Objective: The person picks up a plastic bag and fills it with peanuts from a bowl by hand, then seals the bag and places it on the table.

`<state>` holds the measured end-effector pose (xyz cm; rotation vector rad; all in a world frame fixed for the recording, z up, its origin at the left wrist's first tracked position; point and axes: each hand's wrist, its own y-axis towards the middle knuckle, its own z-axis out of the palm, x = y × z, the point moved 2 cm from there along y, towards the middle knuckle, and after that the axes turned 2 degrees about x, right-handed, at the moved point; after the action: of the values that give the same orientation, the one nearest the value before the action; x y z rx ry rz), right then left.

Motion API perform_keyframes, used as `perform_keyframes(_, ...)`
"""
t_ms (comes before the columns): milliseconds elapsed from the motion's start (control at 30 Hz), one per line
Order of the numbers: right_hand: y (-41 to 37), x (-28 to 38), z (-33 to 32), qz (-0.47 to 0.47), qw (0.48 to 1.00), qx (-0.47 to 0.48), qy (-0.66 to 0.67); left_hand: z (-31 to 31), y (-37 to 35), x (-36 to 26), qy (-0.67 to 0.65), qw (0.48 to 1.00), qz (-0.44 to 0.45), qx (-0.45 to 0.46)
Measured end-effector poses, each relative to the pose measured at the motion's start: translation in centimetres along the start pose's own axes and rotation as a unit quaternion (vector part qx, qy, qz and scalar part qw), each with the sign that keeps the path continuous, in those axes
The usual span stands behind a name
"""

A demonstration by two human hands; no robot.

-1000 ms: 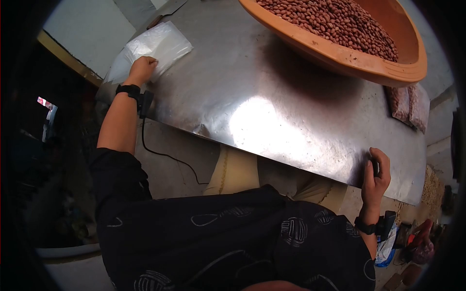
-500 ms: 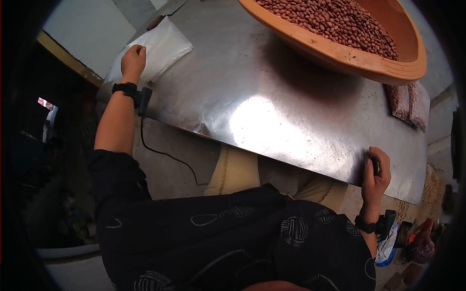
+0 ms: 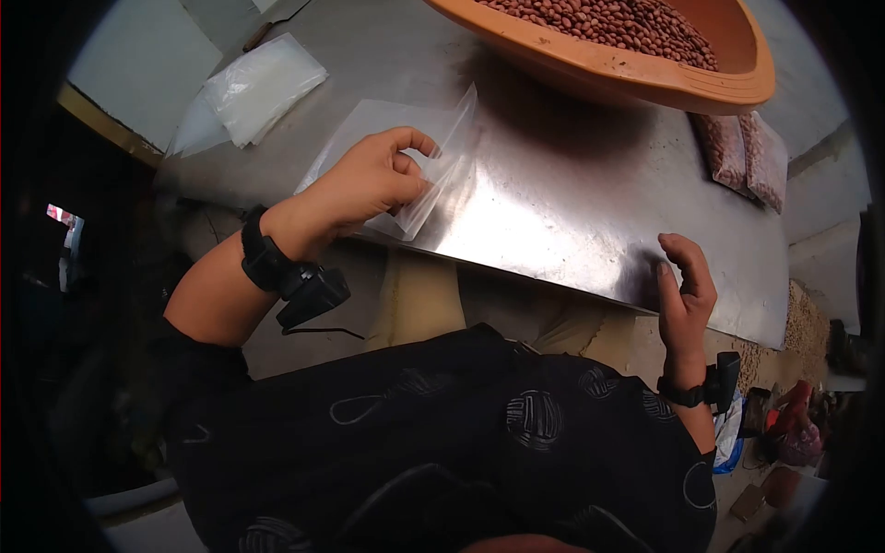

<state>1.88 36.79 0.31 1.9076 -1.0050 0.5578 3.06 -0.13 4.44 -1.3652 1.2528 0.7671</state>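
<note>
A clear plastic bag [image 3: 449,175] is pinched in my left hand [image 3: 369,180], above the front part of the metal table. Its film spreads out behind and to the left of my fingers. My right hand [image 3: 685,290] hovers at the table's front edge, holding nothing, with thumb and curled fingers apart. Further back on the left lies a stack of clear plastic bags [image 3: 267,88]. An orange basin [image 3: 590,69] full of reddish-brown beans or peanuts [image 3: 618,28] stands at the back right, cut off by the top of the view.
Two filled clear bags [image 3: 740,155] lie on the metal table [image 3: 572,203] at its right side, by the basin. A dark-handled tool [image 3: 261,35] rests behind the bag stack. On the floor at the lower right are a red bundle [image 3: 795,424] and scattered kernels [image 3: 797,323].
My left hand has moved right and toward me from the stack, bringing one clear bag with it. My right hand stays by the table edge, its fingers slightly more apart.
</note>
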Motion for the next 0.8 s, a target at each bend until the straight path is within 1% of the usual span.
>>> perform_keyframes(67, 0.7, 3.1, 1.2, -0.087, 0.994, 0.063, -0.007, 2.9, 0.9, 1.2, -0.046, 0.998, -0.004, 0.03)
perform_keyframes(133, 1.5, 5.9, 3.0, -0.163, 0.981, 0.104, 0.011, 5.4, 1.8, 2.0, -0.095, 0.994, 0.002, 0.052)
perform_keyframes(167, 2.0, 7.1, 4.0, -0.201, 0.971, 0.129, 0.02, 6.4, 2.0, 1.9, -0.097, 0.994, -0.003, 0.055)
perform_keyframes(233, 2.8, 8.2, 6.3, -0.232, 0.959, 0.161, -0.008, 7.9, 2.1, 1.6, -0.137, 0.989, 0.017, 0.062)
perform_keyframes(267, 3.2, 8.4, 7.3, -0.251, 0.95, 0.18, -0.042, 8.3, 2.1, 1.5, -0.157, 0.985, 0.026, 0.062)
perform_keyframes(333, 3.8, 8.1, 8.8, -0.27, 0.939, 0.189, -0.101, 8.7, 2.1, 1.7, -0.144, 0.988, 0.038, 0.05)
perform_keyframes(400, 4.2, 7.2, 9.3, -0.276, 0.935, 0.174, -0.137, 8.9, 1.5, 1.6, -0.122, 0.99, 0.06, 0.047)
perform_keyframes(433, 4.4, 7.0, 9.5, -0.28, 0.933, 0.166, -0.154, 8.8, 1.2, 1.5, -0.131, 0.989, 0.049, 0.053)
perform_keyframes(533, 4.7, 6.4, 9.2, -0.244, 0.942, 0.17, -0.153, 8.0, 0.4, 1.0, -0.087, 0.992, 0.088, 0.024)
perform_keyframes(667, 4.9, 5.2, 9.0, -0.243, 0.947, 0.168, -0.129, 7.5, 0.1, 1.2, -0.102, 0.984, 0.146, 0.016)
perform_keyframes(767, 5.4, 4.3, 8.4, -0.185, 0.959, 0.202, -0.072, 6.4, 0.0, 0.9, -0.027, 0.979, 0.196, 0.04)
perform_keyframes(800, 5.6, 4.1, 8.2, -0.175, 0.959, 0.214, -0.063, 6.0, -0.3, 0.4, 0.036, 0.971, 0.236, 0.024)
